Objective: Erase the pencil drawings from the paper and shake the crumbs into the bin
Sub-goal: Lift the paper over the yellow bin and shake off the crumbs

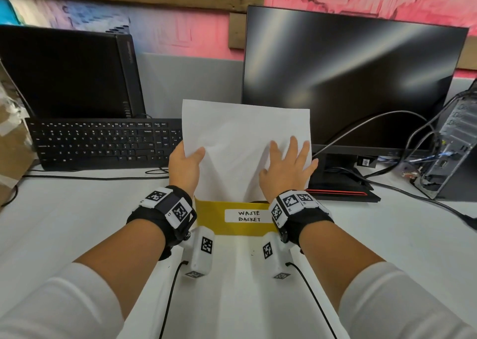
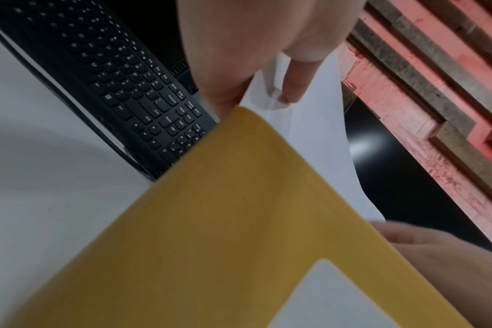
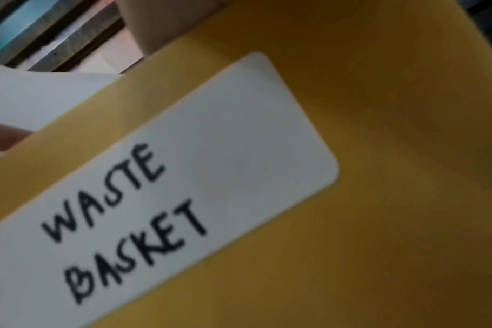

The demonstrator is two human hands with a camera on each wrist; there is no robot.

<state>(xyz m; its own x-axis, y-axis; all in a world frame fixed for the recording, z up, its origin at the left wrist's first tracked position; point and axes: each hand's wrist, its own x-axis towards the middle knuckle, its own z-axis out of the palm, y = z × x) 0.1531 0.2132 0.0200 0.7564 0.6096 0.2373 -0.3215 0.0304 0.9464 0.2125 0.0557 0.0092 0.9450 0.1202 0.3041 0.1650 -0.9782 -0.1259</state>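
A white sheet of paper (image 1: 240, 137) stands tilted with its lower edge down inside a yellow bin (image 1: 209, 217) labelled "WASTE BASKET" (image 1: 248, 216). My left hand (image 1: 186, 167) pinches the sheet's left edge, thumb on the front. My right hand (image 1: 286, 168) lies flat on the sheet's right side with its fingers straight and spread. In the left wrist view the paper (image 2: 318, 124) shows above the yellow bin (image 2: 211, 222), pinched by my fingers (image 2: 298, 82). The right wrist view is filled by the bin wall (image 3: 379, 155) and its label (image 3: 183, 177). No pencil marks show on the sheet.
A black keyboard (image 1: 103, 142) lies at the left behind the bin, with a dark screen (image 1: 64, 72) above it. A large monitor (image 1: 353, 80) stands at the right on a black base (image 1: 340, 186). Cables (image 1: 387, 183) and a computer case (image 1: 454, 152) sit at the far right.
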